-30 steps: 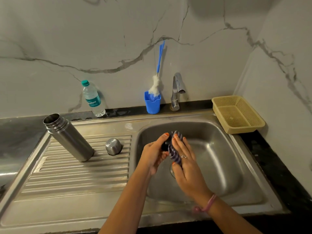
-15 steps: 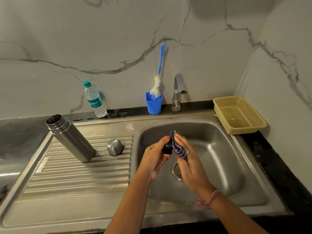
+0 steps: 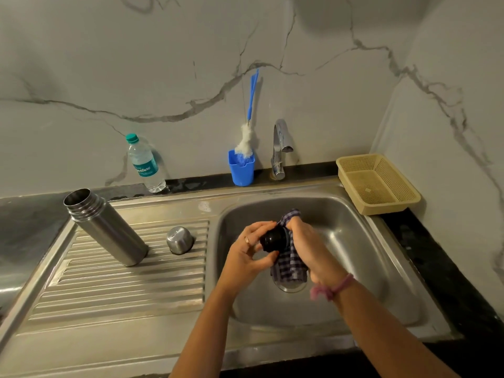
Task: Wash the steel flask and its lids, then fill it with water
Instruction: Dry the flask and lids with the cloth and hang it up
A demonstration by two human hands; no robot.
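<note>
1. While your left hand (image 3: 246, 252) curls its fingers and thumb round the black inner lid (image 3: 272, 239), that lid sits over the sink basin (image 3: 362, 257), above and a little left of the drain (image 3: 291, 287), with one round end turned toward the camera.
2. Your right hand (image 3: 308, 249) grips the checked cloth (image 3: 290, 261), bunched against the lid's right side. The cloth lies between your right palm and the lid, one end poking up past your knuckles, the other hanging toward the drain.
3. Mind the one relation that counts: the lid's short axis runs roughly left to right, from one palm toward the other. Judging by that, any wiping turn should go round this axis, your left hand holding steady while the right works the cloth.
4. The steel flask (image 3: 106, 227) stands open-mouthed on the ribbed drainboard (image 3: 117, 290), well apart to your left and leaning in this wide view. Its steel cap (image 3: 179, 240) rests dome up just right of the flask's base.
5. Your left hand is the nearer one to both, so reaching for the flask or cap probably falls to it once the lid is set down.
6. The tap (image 3: 281, 148) stands behind the basin. No water shows running, and filling is not yet begun.
</note>
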